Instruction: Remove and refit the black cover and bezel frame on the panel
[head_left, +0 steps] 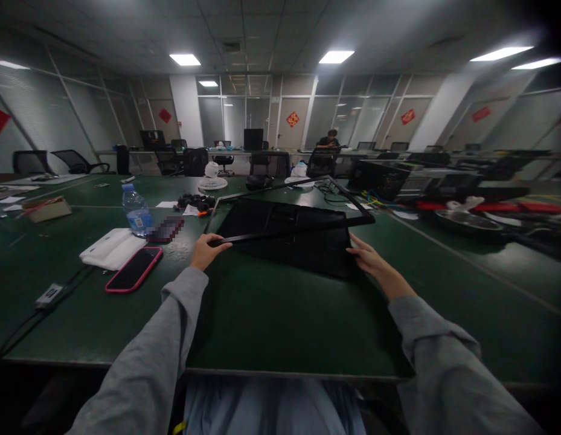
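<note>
A thin black rectangular frame is tilted above the green table, its right corner raised. My left hand pinches this frame at its near left corner, thumb along the near bar. Beneath and behind the bar is a flat black panel, seen partly through the frame's opening. My right hand is at the right edge of the panel, fingers closed against that edge; the frame's raised right corner is just above the hand. How far the fingers reach under the panel is hidden.
Left of my hands are a phone in a pink case, a white folded pouch, a water bottle and a cable. Small fans stand farther back. At right is a round metal pan. A person sits far off.
</note>
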Demonstrator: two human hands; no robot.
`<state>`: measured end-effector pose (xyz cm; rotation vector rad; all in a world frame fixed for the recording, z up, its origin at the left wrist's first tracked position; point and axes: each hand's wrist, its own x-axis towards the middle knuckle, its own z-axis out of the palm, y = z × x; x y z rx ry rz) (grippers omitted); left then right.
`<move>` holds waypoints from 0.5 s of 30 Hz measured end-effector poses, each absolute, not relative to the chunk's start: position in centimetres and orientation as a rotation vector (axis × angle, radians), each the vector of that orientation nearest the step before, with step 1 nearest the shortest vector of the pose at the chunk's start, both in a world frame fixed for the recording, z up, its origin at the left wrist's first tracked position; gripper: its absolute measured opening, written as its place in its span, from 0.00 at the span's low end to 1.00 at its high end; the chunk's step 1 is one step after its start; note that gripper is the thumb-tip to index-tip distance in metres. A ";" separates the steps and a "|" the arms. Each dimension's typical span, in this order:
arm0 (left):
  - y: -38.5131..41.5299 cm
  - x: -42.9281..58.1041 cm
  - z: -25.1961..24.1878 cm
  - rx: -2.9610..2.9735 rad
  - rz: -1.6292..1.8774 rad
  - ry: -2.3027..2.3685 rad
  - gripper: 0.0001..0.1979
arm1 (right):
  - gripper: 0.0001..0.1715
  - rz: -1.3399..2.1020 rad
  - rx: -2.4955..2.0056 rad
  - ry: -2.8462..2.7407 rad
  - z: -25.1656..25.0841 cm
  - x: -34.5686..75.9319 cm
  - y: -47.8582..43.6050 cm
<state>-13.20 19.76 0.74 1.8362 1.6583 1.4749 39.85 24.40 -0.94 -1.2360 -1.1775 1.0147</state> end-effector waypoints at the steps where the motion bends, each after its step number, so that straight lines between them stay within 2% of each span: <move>1: 19.6 -13.1 0.9 1.865 1.476 1.665 0.22 | 0.36 0.995 -1.274 -1.176 -0.9 39.7 24.6; 5: 19.1 -12.7 1.3 1.974 1.434 1.717 0.20 | 0.26 0.900 -1.193 -1.102 0.5 40.1 24.6; 8: 19.0 -12.5 1.4 2.047 1.405 1.743 0.19 | 0.32 1.051 -1.081 -1.094 2.0 40.6 24.1; 10: 18.9 -12.4 1.4 2.090 1.379 1.750 0.19 | 0.29 1.035 -1.149 -1.204 2.3 40.6 24.1; 15: 18.4 -12.3 1.9 2.163 1.207 1.825 0.19 | 0.22 0.495 -1.330 -1.573 0.4 39.7 25.4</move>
